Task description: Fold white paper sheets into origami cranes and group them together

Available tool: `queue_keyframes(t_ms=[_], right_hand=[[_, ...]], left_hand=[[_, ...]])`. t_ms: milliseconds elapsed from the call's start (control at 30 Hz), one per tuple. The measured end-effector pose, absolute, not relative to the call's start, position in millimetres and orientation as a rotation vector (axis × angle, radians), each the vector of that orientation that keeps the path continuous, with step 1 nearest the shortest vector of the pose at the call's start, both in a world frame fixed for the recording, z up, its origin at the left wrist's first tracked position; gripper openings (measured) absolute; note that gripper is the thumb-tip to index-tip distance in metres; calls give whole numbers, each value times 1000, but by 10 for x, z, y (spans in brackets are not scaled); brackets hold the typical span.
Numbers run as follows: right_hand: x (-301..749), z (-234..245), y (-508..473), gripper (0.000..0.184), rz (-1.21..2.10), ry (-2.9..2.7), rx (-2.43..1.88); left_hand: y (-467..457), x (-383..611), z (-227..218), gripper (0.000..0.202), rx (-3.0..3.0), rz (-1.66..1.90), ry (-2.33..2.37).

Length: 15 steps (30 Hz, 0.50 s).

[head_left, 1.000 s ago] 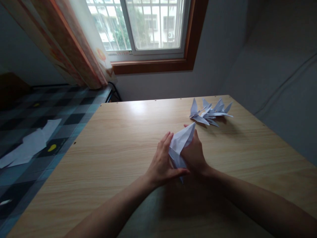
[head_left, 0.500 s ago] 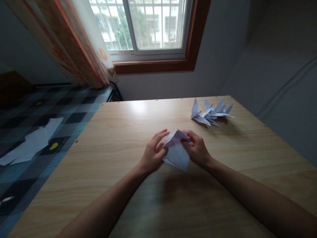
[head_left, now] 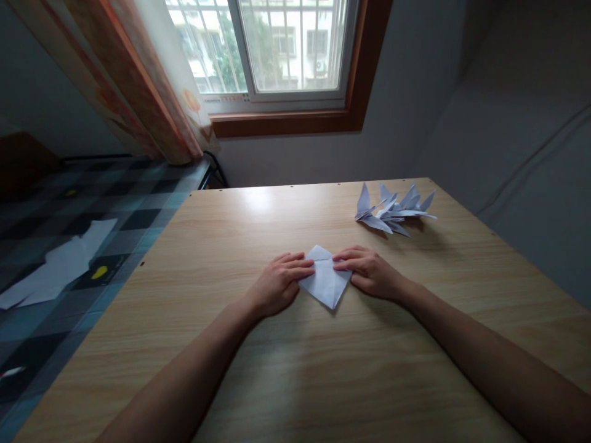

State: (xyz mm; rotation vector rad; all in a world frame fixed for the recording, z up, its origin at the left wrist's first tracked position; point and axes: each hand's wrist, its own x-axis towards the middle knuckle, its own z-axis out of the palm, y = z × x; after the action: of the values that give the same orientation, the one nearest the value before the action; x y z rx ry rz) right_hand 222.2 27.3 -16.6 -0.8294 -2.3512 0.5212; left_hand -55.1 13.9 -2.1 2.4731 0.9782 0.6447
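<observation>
A folded white paper (head_left: 325,286) lies on the wooden table, shaped like a diamond with one corner toward me and a crease near its far corner. My left hand (head_left: 282,282) rests on its left side, fingers stretched out and lying flat on the sheet. On the opposite side my right hand (head_left: 372,271) presses the paper's right part with extended fingertips. Both hands are open, and their fingers cover the two side corners in part.
Several folded paper cranes (head_left: 392,209) stand close together at the table's far right. Loose white paper pieces (head_left: 64,264) lie on the checked bedspread (head_left: 143,218) to the left. The wooden table (head_left: 221,246) reaches toward the wall below the window.
The paper has come down from between my hands and now lies flat on the table. My fingers have gone from holding its edges to lying on top of it.
</observation>
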Motion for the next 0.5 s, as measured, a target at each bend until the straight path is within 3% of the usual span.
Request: queue_keyframes(t_ms=[167, 367, 500], right_hand=[[2130, -95, 200, 28, 391, -2404, -944], [1783, -63, 153, 95, 218, -2559, -896], [1644, -89, 205, 107, 252, -2723, -883]], left_hand=[[82, -523, 0, 32, 2574, 643, 1016], [51, -484, 13, 28, 2752, 542, 990], [45, -488, 37, 27, 2830, 506, 989]])
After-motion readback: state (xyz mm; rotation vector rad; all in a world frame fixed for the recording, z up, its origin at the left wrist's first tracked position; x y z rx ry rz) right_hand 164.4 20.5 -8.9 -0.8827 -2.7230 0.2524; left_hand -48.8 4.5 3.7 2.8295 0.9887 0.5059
